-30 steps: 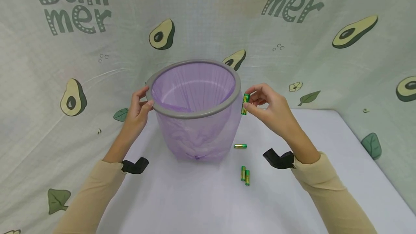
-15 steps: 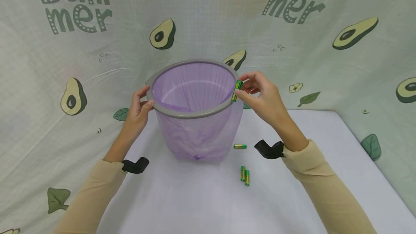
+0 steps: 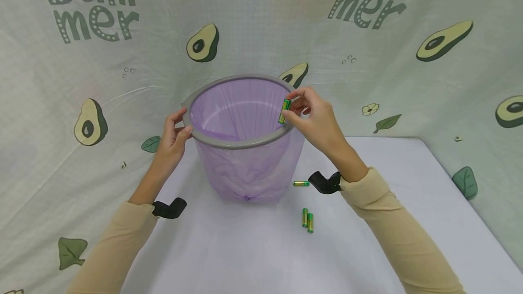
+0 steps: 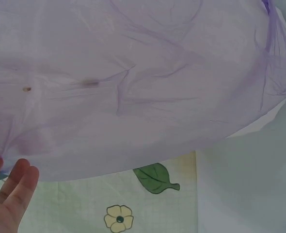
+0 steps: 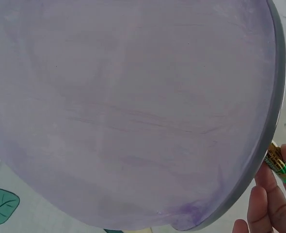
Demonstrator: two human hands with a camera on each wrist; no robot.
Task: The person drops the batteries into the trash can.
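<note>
A trash bin (image 3: 245,167) with a purple liner and a grey rim stands upright on the white table. My left hand (image 3: 171,142) grips the left side of the rim, thumb in front and fingers behind. Over the right part of the bin's mouth, my right hand (image 3: 314,117) pinches a green and gold battery (image 3: 284,111) between thumb and fingers. The right wrist view shows that battery (image 5: 280,164) beside the grey rim (image 5: 278,87). In the left wrist view, the fingers (image 4: 24,182) lie against the purple liner (image 4: 148,107).
A single battery (image 3: 301,183) lies sideways on the table (image 3: 229,248), right of the bin's base. Nearer the front, two batteries (image 3: 308,220) lie side by side. A cloth (image 3: 155,8) printed with avocados and leaves hangs behind the table.
My right hand has lifted the battery and carried it leftward from outside the bin to over the rim's right side. The left hand keeps its hold on the rim.
</note>
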